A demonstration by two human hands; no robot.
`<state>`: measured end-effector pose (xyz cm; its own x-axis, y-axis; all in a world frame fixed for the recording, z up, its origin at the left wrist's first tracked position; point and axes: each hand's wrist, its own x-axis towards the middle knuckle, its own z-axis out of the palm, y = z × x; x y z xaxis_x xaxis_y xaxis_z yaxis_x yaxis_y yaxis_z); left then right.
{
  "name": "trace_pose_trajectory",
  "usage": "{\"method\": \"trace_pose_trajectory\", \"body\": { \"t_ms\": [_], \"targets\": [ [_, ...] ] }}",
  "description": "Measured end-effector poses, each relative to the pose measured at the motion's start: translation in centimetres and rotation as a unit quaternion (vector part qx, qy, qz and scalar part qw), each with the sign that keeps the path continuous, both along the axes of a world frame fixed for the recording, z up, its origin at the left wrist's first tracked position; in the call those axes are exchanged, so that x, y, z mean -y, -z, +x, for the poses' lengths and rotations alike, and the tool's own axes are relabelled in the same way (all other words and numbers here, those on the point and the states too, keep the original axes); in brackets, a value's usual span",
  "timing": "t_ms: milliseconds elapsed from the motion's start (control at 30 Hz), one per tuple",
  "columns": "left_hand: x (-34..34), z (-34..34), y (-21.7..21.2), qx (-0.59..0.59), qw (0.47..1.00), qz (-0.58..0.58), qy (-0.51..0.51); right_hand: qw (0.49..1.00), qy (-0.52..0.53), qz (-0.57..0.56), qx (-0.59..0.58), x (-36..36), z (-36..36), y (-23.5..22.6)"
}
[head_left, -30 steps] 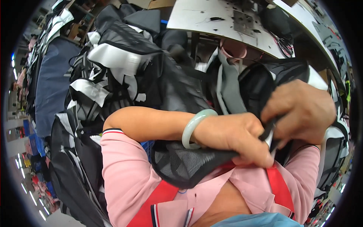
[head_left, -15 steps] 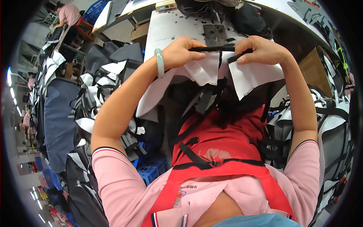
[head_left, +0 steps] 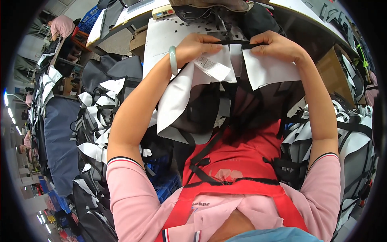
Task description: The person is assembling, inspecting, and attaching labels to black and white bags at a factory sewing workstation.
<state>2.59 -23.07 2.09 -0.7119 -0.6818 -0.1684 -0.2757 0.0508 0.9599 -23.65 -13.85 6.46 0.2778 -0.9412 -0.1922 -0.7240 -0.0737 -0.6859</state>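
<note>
Both hands are raised in front of the bench, holding a black strap stretched level between them. The left hand has its grip closed on the strap's left end, with a pale green bangle on that wrist. The right hand pinches the strap's right end, its grip closed too. Black and white fabric pieces with a white tag hang from the strap over a red apron. A heap of black and white bags lies to the left, another to the right.
</note>
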Motion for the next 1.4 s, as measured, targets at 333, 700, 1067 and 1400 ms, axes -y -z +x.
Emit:
{"method": "trace_pose_trajectory", "body": {
  "t_ms": [333, 700, 1067, 1400],
  "targets": [
    [2.6, -1.2, 1.3, 0.009, 1.000, 0.009, 0.000, 0.997, 0.026, 0.034, 0.060, 1.6, -0.8, 0.9],
    [3.6, -1.3, 1.1, -0.020, 1.000, -0.006, -0.009, 0.997, 0.031, 0.046, 0.050, 3.4, -1.5, 0.7],
    [-6.2, 5.0, 2.8, 0.033, 0.998, -0.015, 0.044, 0.978, -0.155, 0.108, -0.090, -1.7, 1.9, 0.1],
    [-13.6, 11.5, 6.4, -0.009, 0.994, 0.029, 0.105, 0.907, -0.249, 0.168, -0.296, -8.7, 9.2, -12.0]
  ]
}}
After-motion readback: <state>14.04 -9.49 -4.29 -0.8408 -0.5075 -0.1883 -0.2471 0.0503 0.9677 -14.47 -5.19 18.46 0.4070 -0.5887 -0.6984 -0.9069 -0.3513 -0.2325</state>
